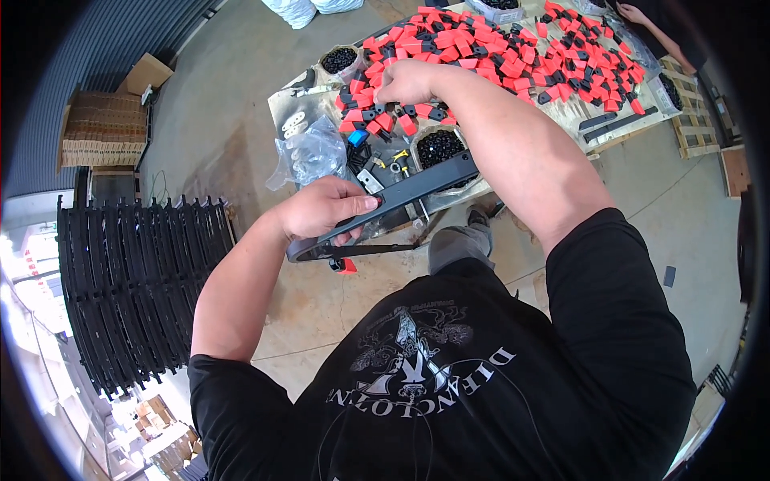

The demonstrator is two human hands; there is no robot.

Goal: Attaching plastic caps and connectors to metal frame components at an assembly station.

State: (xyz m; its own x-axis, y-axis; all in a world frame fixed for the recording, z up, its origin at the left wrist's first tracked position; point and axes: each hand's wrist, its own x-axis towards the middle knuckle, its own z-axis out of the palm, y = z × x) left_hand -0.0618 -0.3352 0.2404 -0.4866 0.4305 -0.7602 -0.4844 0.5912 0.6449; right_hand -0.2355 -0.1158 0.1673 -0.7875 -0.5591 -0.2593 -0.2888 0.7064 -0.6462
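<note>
My left hand (333, 207) is closed round a long dark grey flat bar (417, 186), thumb on top. The bar slants up to the right over the bench edge, and a black strap (361, 252) loops from its lower end. Just below that hand hangs a red and black plastic piece (345, 265); what it is fixed to is unclear. Across the bench, my right hand (407, 81) dips into the near left side of a heap of red and black plastic pieces (449, 44). Its fingers are curled downward, and their tips are partly hidden among the pieces.
Tubs of small black parts (439, 147) and a clear plastic bag (313, 152) lie on the bench. A stack of black rails (144, 280) stands at left, flattened cardboard (104, 128) behind it. Another person's arm (662, 36) shows at far right, near a wooden pallet (694, 120).
</note>
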